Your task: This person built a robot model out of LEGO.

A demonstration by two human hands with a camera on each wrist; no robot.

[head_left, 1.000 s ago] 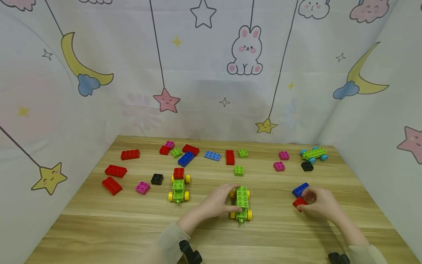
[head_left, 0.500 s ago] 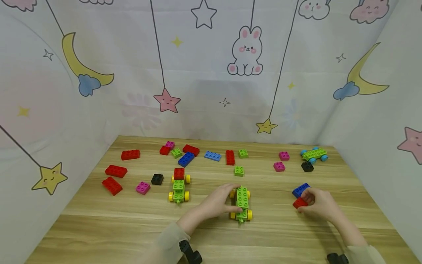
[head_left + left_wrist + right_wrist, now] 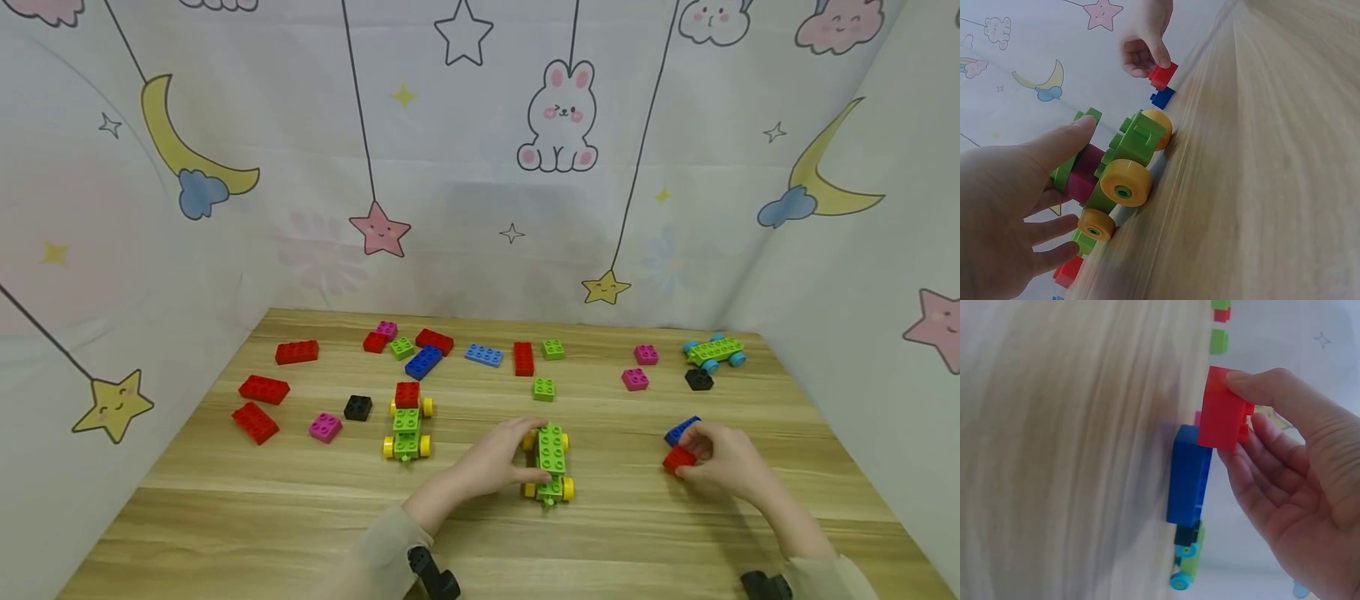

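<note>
My left hand (image 3: pixel 491 457) holds a green toy car (image 3: pixel 551 450) with yellow wheels, thumb at its near end and fingers at the far end. In the left wrist view the thumb lies along a raised green brick (image 3: pixel 1090 119), over a magenta brick (image 3: pixel 1083 174) on the car. My right hand (image 3: pixel 727 458) pinches a red brick (image 3: pixel 1222 409) between thumb and fingers, its studs towards the palm. Just beyond it a blue brick (image 3: pixel 1186 478) sits on the table, partly hidden by the hand in the head view.
A second green car (image 3: pixel 407 425) bearing a red brick stands left of my left hand. Behind lie several loose bricks, among them a light blue one (image 3: pixel 483 355). A green car with blue wheels (image 3: pixel 714 351) and a black brick (image 3: pixel 699 379) are at the back right.
The red brick in my right hand has shifted slightly left and tilted upward beside the blue brick. My left hand and the car it holds stay in place.
</note>
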